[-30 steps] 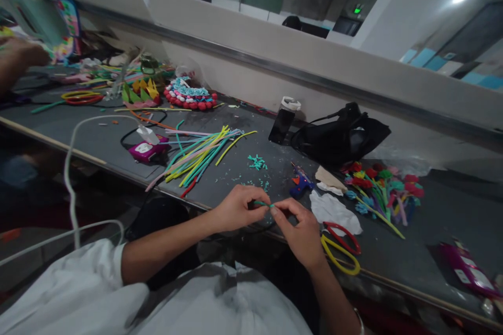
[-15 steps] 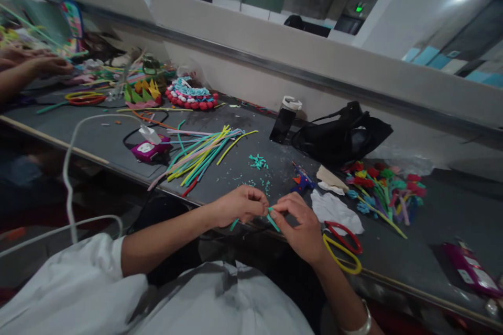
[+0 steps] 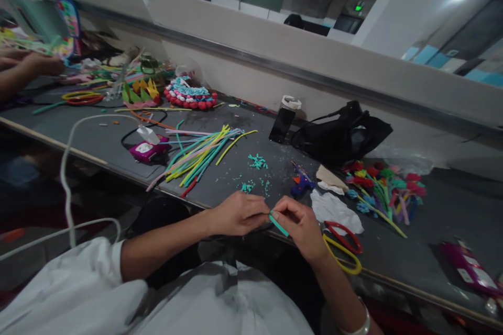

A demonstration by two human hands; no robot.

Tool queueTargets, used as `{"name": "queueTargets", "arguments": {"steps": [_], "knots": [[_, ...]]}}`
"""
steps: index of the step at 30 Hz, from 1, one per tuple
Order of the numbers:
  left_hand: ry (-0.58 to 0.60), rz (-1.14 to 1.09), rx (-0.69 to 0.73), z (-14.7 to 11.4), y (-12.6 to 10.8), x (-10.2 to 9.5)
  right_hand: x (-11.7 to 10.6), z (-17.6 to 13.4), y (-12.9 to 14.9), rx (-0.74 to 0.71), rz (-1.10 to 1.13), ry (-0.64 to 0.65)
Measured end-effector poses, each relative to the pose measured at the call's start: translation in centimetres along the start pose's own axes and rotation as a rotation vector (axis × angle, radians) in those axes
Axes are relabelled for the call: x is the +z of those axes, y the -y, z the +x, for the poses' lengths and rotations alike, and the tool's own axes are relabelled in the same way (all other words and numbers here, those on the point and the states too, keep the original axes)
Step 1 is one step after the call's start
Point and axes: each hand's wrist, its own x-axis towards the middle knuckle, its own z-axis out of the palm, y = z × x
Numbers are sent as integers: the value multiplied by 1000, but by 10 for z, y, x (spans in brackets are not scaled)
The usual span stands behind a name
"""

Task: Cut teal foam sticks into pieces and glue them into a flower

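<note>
A teal pipe cleaner (image 3: 280,225) is pinched between both my hands over the table's front edge, its free end slanting down to the right. My left hand (image 3: 240,213) is closed on its upper end, which the fingers hide. With thumb and forefinger, my right hand (image 3: 297,224) grips it close to the left fingertips. Short teal clippings (image 3: 258,161) lie in a small heap beyond the hands. A second little pile of teal bits (image 3: 247,187) sits just past my left knuckles. Scissors with red and yellow handles (image 3: 342,246) rest beside my right wrist.
Colourful pipe cleaners (image 3: 204,159) lie spread at left, by a purple power strip (image 3: 148,149). A blue glue gun (image 3: 302,180), crumpled tissue (image 3: 336,211), pipe-cleaner flowers (image 3: 387,191) and a black bag (image 3: 341,136) are at right. Another person's hands (image 3: 37,65) work at far left.
My left hand has turned and shifted slightly left, and the teal end below it is out of sight. More of the pipe cleaner shows beneath my right fingers. The nearer teal pile is now visible.
</note>
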Motion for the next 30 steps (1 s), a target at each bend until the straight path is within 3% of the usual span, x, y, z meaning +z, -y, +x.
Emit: {"name": "queueTargets", "arguments": {"steps": [4,10,13,16,19,23,25,27,30], "knots": [[-79,-209,-121,0,-5,3,2,-2,3,-64,-41,-43],[-253,-848,-687,6,-10,16,8,-4,6,-200,-173,-156],[-258,-1113,-883,12,-11,17,8,-2,2,-258,-213,-136],[-186,-1190,-931,15,-12,14,3,2,0,-258,-222,-119],[-187,-942,-806,13,-12,12,-1,3,2,-183,-208,-152],[-384,-99,-384,2,-10,14,0,1,5,-48,-155,-169],[-387,238,-149,-3,-7,15,1,0,5,-4,-128,-157],[-370,423,13,-5,-5,15,2,0,5,17,-112,-148],[-358,505,97,-3,-3,13,2,0,7,9,-112,-147]]}}
